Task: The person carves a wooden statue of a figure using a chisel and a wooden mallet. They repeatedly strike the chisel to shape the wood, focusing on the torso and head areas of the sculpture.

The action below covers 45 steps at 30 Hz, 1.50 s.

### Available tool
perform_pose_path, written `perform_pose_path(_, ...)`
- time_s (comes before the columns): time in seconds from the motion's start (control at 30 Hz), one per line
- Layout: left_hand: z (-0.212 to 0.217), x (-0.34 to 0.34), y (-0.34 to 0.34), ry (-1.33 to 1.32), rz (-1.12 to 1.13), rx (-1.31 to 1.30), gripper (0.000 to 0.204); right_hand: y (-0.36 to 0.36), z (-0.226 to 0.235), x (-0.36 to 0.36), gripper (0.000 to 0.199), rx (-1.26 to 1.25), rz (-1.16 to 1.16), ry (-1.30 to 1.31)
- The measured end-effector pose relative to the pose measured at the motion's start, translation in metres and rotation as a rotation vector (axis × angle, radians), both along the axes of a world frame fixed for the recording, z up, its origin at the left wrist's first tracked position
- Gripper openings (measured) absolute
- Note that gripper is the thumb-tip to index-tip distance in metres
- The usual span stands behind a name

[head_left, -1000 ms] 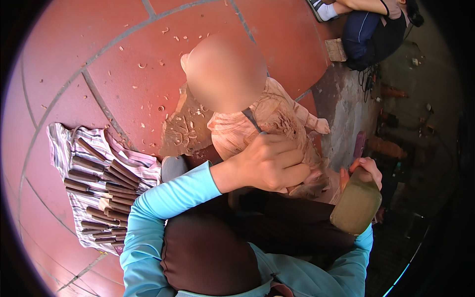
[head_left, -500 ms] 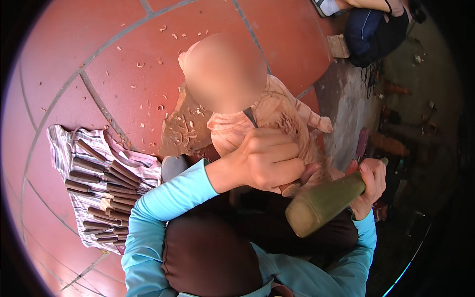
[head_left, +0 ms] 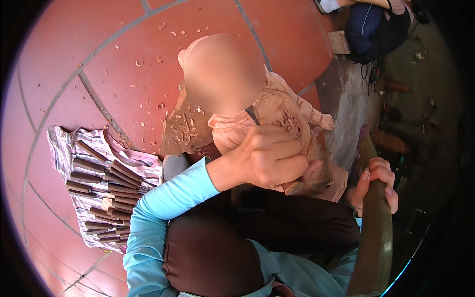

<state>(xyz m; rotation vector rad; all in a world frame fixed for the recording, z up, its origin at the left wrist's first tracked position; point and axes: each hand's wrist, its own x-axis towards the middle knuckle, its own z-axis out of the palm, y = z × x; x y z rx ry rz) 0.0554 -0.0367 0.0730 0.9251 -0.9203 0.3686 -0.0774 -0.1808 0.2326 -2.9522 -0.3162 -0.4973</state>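
A carved wooden figure [head_left: 310, 115] of pale, pinkish wood lies tilted in front of me, its head end blurred. My left hand [head_left: 271, 157] is closed around a wood chisel [head_left: 293, 188]. The butt of its handle shows below my fist, and the dark blade meets the figure above my knuckles; the cutting edge cannot be made out. Off to the right, my right hand [head_left: 378, 184] grips a long, green mallet [head_left: 372, 242]. Its thick end is swung back toward the lower edge, apart from the chisel's handle.
Many dark-handled carving tools [head_left: 118, 193] lie on a striped cloth [head_left: 81, 203] at left. Shavings are scattered on the red tiled floor [head_left: 133, 54] and a brown wood piece [head_left: 173, 133] beside the figure. A person [head_left: 376, 29] sits at the far right, near a small block [head_left: 339, 42].
The mallet has swung away from the chisel's handle, down and to the right, with my right hand turning. My left hand and the chisel have stayed nearly in place.
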Motion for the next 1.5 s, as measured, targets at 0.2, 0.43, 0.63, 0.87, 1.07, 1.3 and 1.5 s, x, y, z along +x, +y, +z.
perform_pose_path(0.2, 0.001, 0.0, 0.0, -0.002, 0.011, 0.024, 0.038, -0.003, -0.003, -0.004, 0.05, 0.043, -0.013, -0.087)
perform_pose_path(0.43, 0.002, 0.003, -0.002, -0.006, -0.004, 0.012, 0.037, 0.005, 0.015, 0.003, 0.051, -0.272, -0.096, 0.17)
perform_pose_path(0.63, 0.0, 0.008, 0.004, 0.004, -0.034, 0.022, 0.03, -0.005, -0.008, 0.006, 0.062, 0.007, 0.047, -0.151)
perform_pose_path(0.87, -0.004, -0.004, 0.003, -0.097, 0.009, 0.017, 0.028, -0.002, 0.006, -0.004, 0.048, -0.18, -0.096, 0.046)
perform_pose_path(1.07, 0.004, -0.014, 0.007, -0.079, 0.039, 0.046, 0.029, -0.007, 0.006, -0.009, 0.062, -0.188, -0.103, 0.082)
perform_pose_path(1.3, -0.009, -0.014, 0.01, -0.082, 0.013, 0.064, 0.025, -0.003, 0.006, -0.004, 0.067, -0.077, -0.008, 0.082)
perform_pose_path(1.5, -0.009, -0.005, 0.022, -0.062, -0.063, 0.057, 0.024, 0.006, 0.002, -0.002, 0.073, 0.012, 0.055, 0.033)
